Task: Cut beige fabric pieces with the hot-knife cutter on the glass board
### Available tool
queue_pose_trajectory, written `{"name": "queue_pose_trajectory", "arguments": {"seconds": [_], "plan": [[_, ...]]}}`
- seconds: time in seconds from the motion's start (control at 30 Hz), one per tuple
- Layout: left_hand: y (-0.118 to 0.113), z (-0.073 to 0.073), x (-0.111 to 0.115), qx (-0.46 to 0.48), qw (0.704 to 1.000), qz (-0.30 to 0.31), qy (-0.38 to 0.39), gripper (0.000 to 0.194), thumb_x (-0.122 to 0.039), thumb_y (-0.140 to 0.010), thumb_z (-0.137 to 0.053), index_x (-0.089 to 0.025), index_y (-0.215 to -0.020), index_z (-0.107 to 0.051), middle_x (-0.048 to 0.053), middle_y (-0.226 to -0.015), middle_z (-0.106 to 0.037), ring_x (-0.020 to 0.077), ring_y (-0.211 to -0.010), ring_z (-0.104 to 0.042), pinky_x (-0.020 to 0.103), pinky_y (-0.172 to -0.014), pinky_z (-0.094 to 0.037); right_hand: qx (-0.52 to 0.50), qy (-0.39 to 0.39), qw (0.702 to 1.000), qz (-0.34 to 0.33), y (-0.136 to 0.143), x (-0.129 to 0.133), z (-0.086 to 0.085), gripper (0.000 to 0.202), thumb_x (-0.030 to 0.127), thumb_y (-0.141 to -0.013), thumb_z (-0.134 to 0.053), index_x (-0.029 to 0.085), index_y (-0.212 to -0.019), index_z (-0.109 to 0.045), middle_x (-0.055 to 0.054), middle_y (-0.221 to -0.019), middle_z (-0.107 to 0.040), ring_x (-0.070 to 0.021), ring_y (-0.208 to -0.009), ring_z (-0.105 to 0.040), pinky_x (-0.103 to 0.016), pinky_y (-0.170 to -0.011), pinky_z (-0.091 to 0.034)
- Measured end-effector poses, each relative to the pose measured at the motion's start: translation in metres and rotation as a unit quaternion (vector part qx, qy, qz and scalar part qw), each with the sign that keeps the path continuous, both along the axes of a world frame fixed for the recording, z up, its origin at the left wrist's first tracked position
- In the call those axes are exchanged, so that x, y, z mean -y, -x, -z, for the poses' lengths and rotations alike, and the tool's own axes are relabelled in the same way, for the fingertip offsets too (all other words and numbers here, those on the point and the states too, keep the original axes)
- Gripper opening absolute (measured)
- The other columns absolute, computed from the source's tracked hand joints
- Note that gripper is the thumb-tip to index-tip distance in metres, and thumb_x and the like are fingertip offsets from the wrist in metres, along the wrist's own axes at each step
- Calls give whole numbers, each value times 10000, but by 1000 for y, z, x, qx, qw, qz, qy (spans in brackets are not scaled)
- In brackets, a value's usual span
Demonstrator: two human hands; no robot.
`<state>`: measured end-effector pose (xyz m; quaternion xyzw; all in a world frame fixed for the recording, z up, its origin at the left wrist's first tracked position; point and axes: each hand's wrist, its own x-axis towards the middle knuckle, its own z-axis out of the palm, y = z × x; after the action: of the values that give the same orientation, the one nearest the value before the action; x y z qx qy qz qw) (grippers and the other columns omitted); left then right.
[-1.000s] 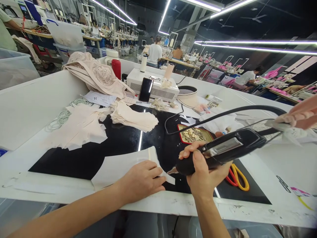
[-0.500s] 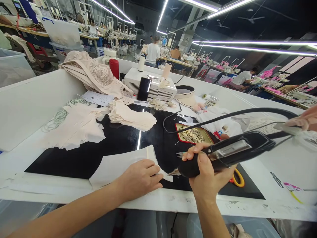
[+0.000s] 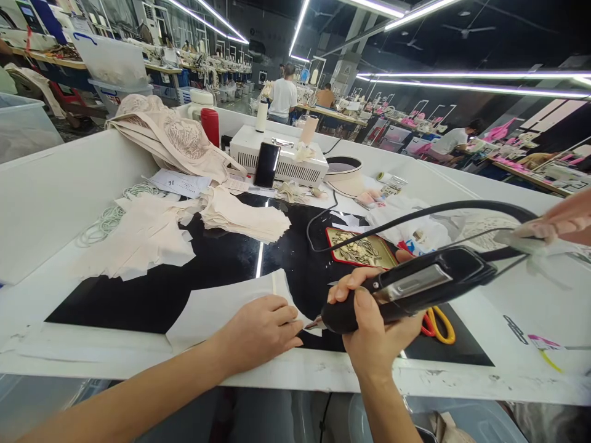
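My right hand (image 3: 376, 332) is closed around a black corded hand tool (image 3: 415, 289) with a metal plate on its side. The tool's pointed metal tip (image 3: 314, 323) meets the right end of a white fabric piece (image 3: 221, 311), beside my left fingertips. With its fingers bent and close together, my left hand (image 3: 265, 326) holds that piece down near its right edge. A narrow cream strip (image 3: 274, 284) runs along the piece's upper right side. Under the tool lie scissors with red and yellow handles (image 3: 443, 326), partly hidden by my right hand.
A black mat (image 3: 138, 301) covers the table's middle. Stacked beige pieces (image 3: 244, 215), a red-rimmed tray (image 3: 330, 246) of small parts, a phone (image 3: 266, 165) and a vented white box (image 3: 295, 166) stand behind. Another person's hand (image 3: 563, 221) is by the cord (image 3: 443, 212).
My right hand has brought the tool left and slightly down, so its tip is now closer to my left fingers. My left hand and the white fabric piece stay nearly still.
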<state>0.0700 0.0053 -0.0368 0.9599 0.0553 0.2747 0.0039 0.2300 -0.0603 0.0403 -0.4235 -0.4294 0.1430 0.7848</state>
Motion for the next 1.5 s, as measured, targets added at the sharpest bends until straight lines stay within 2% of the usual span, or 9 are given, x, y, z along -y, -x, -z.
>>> {"name": "queue_pose_trajectory", "arguments": {"seconds": [0.3,0.6,0.8,0.93,1.1,1.23,1.33,1.43,1.5], "plan": [[-2,-2,0,2,999,-3,-33,245,-293,-1133,-491,-147,-1071,-678,39,-947,-717,179,-913,-684,331,-874,-584,-16,-16,999,27,-9,8,-7,528,189,-861,-794,310,-1325,-572,65,-806,-664,-117,-576,-623,-285,-539,-592],[0,-3,0,11,1000,5,9,225,-297,-1120,-510,-149,-1116,-680,52,-972,-726,201,-919,-701,343,-886,-601,5,-5,999,34,-11,10,1,542,181,-906,-763,331,-1375,-537,62,-841,-658,-120,-596,-629,-312,-564,-602],[15,-19,-15,28,992,-14,126,252,-243,-1134,-455,-160,-1151,-692,65,-1160,-747,199,-1084,-707,319,-947,-599,4,-3,999,32,-15,5,2,376,153,-881,-761,298,-1171,-570,69,-836,-669,-114,-587,-644,-297,-549,-588],[35,-25,-27,-49,992,-28,111,270,-181,-1119,-445,-166,-1116,-715,70,-1158,-754,228,-1061,-708,358,-925,-611,-10,-2,999,45,-21,-5,2,433,134,-836,-779,302,-1154,-538,75,-829,-690,-119,-571,-646,-301,-541,-585],[54,-32,-10,-122,977,-96,147,254,-134,-1079,-488,-186,-1128,-731,64,-1175,-725,238,-1027,-701,376,-891,-608,-20,1,999,43,-25,-21,1,443,218,-834,-798,299,-1175,-526,64,-825,-682,-122,-565,-638,-307,-548,-580],[53,-54,1,-190,935,-154,257,259,-186,-1093,-499,-229,-1073,-754,14,-1059,-696,170,-886,-708,307,-807,-579,-36,-10,999,20,-15,-30,-2,411,226,-821,-800,291,-1126,-532,63,-815,-676,-119,-563,-628,-295,-535,-571],[44,-64,-8,-206,928,-172,259,267,-205,-1101,-490,-218,-1033,-748,12,-1000,-680,160,-840,-695,293,-775,-568,-54,-13,998,5,-4,-34,-5,441,197,-795,-794,285,-1137,-530,78,-778,-671,-117,-544,-617,-284,-513,-568],[31,-63,-28,-163,955,-129,211,121,-185,-1049,-599,-195,-1120,-696,45,-1096,-698,225,-1024,-690,365,-923,-585,-56,-22,998,-1,3,-39,-7,429,197,-778,-795,283,-1097,-521,84,-774,-677,-118,-536,-622,-281,-505,-573],[21,-60,-40,-142,962,-68,222,203,-180,-1005,-687,-206,-1201,-642,58,-1201,-697,244,-1157,-665,405,-1026,-569,-52,-20,998,-1,5,-41,-8,409,199,-777,-790,281,-1075,-522,86,-771,-679,-115,-527,-624,-277,-508,-573]]}}
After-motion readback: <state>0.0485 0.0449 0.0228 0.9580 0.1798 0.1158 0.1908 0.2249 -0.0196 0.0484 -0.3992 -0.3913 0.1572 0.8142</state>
